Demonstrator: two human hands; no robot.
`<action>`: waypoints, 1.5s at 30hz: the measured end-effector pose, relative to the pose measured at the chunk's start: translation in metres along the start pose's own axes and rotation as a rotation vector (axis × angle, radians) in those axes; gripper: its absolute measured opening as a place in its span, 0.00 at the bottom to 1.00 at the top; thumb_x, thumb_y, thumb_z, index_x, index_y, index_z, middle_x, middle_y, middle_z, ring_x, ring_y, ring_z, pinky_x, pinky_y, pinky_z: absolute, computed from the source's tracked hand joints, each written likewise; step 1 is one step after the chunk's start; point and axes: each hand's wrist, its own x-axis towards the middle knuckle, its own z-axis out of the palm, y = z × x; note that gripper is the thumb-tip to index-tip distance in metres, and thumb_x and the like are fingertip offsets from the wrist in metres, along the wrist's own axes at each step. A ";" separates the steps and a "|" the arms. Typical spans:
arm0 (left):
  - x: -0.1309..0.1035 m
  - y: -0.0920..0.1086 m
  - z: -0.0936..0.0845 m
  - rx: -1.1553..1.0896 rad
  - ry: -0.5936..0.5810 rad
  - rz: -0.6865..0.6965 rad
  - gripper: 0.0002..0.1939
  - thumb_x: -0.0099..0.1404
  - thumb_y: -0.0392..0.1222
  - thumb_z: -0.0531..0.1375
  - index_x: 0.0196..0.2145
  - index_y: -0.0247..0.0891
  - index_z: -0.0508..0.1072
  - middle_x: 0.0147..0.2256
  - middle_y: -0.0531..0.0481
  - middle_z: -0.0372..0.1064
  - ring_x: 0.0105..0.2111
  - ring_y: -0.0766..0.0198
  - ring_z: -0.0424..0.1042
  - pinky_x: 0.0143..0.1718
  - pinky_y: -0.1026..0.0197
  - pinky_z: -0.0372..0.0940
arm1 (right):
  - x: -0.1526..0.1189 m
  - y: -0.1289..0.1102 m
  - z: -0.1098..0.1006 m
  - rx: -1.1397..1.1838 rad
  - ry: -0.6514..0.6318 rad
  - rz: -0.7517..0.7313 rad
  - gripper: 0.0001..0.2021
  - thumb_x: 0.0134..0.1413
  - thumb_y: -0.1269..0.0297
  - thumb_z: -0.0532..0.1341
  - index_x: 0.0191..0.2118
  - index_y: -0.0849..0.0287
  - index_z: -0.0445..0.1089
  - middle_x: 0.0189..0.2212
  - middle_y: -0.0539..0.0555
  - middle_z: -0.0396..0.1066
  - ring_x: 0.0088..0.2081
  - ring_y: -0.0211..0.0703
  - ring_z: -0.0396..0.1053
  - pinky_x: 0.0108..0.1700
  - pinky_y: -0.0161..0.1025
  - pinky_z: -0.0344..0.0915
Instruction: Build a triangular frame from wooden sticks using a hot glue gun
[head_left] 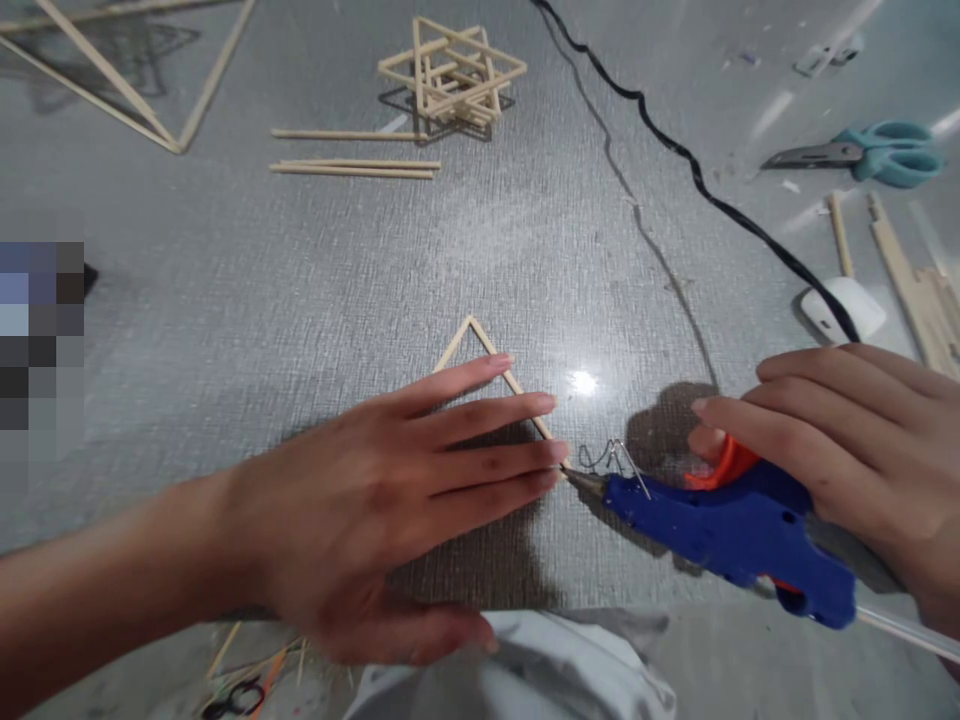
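My left hand (pixel 390 480) lies with its fingers stretched out over a triangle of thin wooden sticks (pixel 523 397), pressing on its right side. The triangle's top corner shows beyond my fingers; much of the rest is hidden under the hand. Wrapped round the handle of a blue hot glue gun (pixel 720 530) with an orange trigger is my right hand (pixel 847 450). The gun's metal nozzle touches or nearly touches the triangle's lower right corner, beside my left fingertips. A clear glue stick (pixel 900 632) sticks out of the gun's back end.
A star-shaped stick frame (pixel 457 75) stands at the back, near several loose sticks (pixel 356 168). A larger stick frame (pixel 217 75) is at the far left. A black cord (pixel 697 175) crosses the right side, near teal scissors (pixel 896 155) and a white case (pixel 847 308).
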 end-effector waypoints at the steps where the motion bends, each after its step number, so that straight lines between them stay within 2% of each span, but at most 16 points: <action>1: 0.000 0.000 -0.001 0.004 -0.008 0.000 0.29 0.78 0.54 0.58 0.62 0.26 0.76 0.66 0.42 0.73 0.74 0.46 0.62 0.83 0.47 0.36 | 0.001 -0.001 -0.003 0.000 -0.003 -0.042 0.03 0.75 0.66 0.61 0.47 0.53 0.72 0.27 0.55 0.77 0.35 0.53 0.75 0.36 0.49 0.73; 3: 0.000 0.000 -0.001 0.003 -0.007 0.001 0.29 0.78 0.54 0.58 0.63 0.26 0.76 0.66 0.41 0.73 0.74 0.46 0.62 0.83 0.47 0.36 | 0.004 -0.003 -0.007 0.010 -0.004 -0.135 0.02 0.73 0.68 0.63 0.47 0.57 0.73 0.27 0.58 0.76 0.35 0.56 0.75 0.34 0.51 0.72; 8: 0.000 0.003 0.001 -0.016 0.018 -0.031 0.29 0.78 0.55 0.58 0.63 0.28 0.76 0.66 0.41 0.73 0.75 0.47 0.61 0.83 0.46 0.37 | 0.004 -0.003 -0.007 0.039 -0.029 -0.111 0.02 0.72 0.68 0.64 0.46 0.57 0.74 0.27 0.58 0.76 0.35 0.57 0.75 0.35 0.52 0.72; 13: 0.001 0.001 -0.001 -0.001 -0.014 -0.001 0.30 0.76 0.55 0.59 0.63 0.27 0.76 0.67 0.41 0.72 0.75 0.46 0.60 0.83 0.46 0.36 | 0.003 -0.004 -0.008 0.052 -0.052 -0.099 0.07 0.75 0.69 0.60 0.46 0.54 0.76 0.30 0.58 0.78 0.37 0.56 0.76 0.36 0.51 0.73; 18: 0.000 -0.002 -0.003 -0.026 -0.041 -0.005 0.32 0.75 0.55 0.60 0.68 0.34 0.73 0.68 0.42 0.71 0.75 0.43 0.61 0.82 0.40 0.41 | 0.003 -0.001 -0.010 0.031 -0.053 -0.096 0.03 0.71 0.67 0.64 0.44 0.53 0.77 0.29 0.57 0.77 0.36 0.56 0.77 0.36 0.51 0.74; 22: 0.000 -0.002 -0.003 -0.036 -0.042 -0.014 0.32 0.74 0.55 0.60 0.69 0.34 0.73 0.68 0.43 0.71 0.74 0.43 0.61 0.82 0.39 0.42 | 0.002 0.004 -0.002 0.017 0.059 -0.160 0.08 0.76 0.66 0.58 0.45 0.54 0.75 0.27 0.56 0.77 0.34 0.54 0.75 0.33 0.49 0.72; 24: 0.000 -0.001 -0.004 -0.039 -0.046 -0.015 0.32 0.74 0.54 0.60 0.68 0.35 0.73 0.68 0.43 0.70 0.75 0.43 0.61 0.82 0.40 0.41 | 0.001 0.007 0.004 0.004 0.053 -0.176 0.09 0.77 0.67 0.56 0.46 0.54 0.74 0.27 0.56 0.77 0.34 0.53 0.75 0.34 0.49 0.72; 28: 0.000 -0.001 -0.004 -0.036 -0.047 -0.009 0.31 0.74 0.53 0.61 0.68 0.33 0.73 0.68 0.43 0.70 0.74 0.44 0.62 0.82 0.40 0.42 | 0.000 0.010 0.008 -0.020 0.171 -0.233 0.09 0.78 0.65 0.57 0.44 0.54 0.74 0.25 0.55 0.76 0.32 0.51 0.73 0.32 0.47 0.69; 31: 0.000 0.000 -0.003 -0.033 -0.031 -0.008 0.32 0.73 0.52 0.62 0.67 0.30 0.73 0.68 0.41 0.71 0.75 0.44 0.61 0.83 0.42 0.40 | -0.001 0.008 0.002 0.002 0.071 -0.152 0.10 0.79 0.63 0.55 0.46 0.52 0.74 0.27 0.56 0.78 0.35 0.53 0.74 0.35 0.49 0.71; 33: 0.000 0.000 -0.004 -0.044 -0.028 -0.011 0.33 0.73 0.53 0.63 0.68 0.31 0.72 0.67 0.41 0.71 0.74 0.44 0.61 0.82 0.41 0.42 | -0.001 0.005 -0.004 0.020 -0.016 -0.081 0.05 0.77 0.62 0.60 0.48 0.51 0.74 0.29 0.56 0.79 0.37 0.55 0.75 0.37 0.51 0.73; 35: 0.000 -0.001 -0.004 -0.049 -0.032 -0.010 0.33 0.72 0.53 0.63 0.68 0.31 0.72 0.67 0.41 0.72 0.74 0.43 0.62 0.82 0.41 0.43 | 0.000 0.004 -0.007 0.013 -0.014 -0.081 0.02 0.72 0.63 0.66 0.47 0.52 0.75 0.29 0.56 0.78 0.36 0.55 0.76 0.36 0.51 0.73; 37: 0.000 -0.001 -0.006 -0.045 -0.035 -0.006 0.33 0.72 0.53 0.63 0.67 0.30 0.73 0.67 0.41 0.73 0.74 0.44 0.63 0.82 0.42 0.42 | 0.003 0.004 -0.007 -0.006 0.030 -0.119 0.01 0.71 0.65 0.67 0.44 0.54 0.76 0.28 0.56 0.77 0.34 0.54 0.75 0.34 0.49 0.72; 40: -0.001 -0.002 -0.006 -0.045 -0.034 -0.007 0.33 0.73 0.53 0.62 0.68 0.30 0.72 0.67 0.42 0.73 0.74 0.45 0.63 0.83 0.44 0.40 | 0.008 0.003 -0.006 -0.015 0.023 -0.152 0.06 0.70 0.68 0.66 0.38 0.53 0.78 0.27 0.55 0.75 0.33 0.52 0.74 0.33 0.47 0.71; 45: -0.004 -0.003 0.004 -0.054 0.013 0.001 0.37 0.72 0.54 0.62 0.70 0.28 0.68 0.68 0.41 0.72 0.74 0.45 0.62 0.83 0.45 0.38 | 0.012 -0.003 -0.007 0.010 -0.035 -0.085 0.13 0.68 0.70 0.65 0.34 0.44 0.80 0.26 0.49 0.74 0.33 0.50 0.75 0.35 0.47 0.69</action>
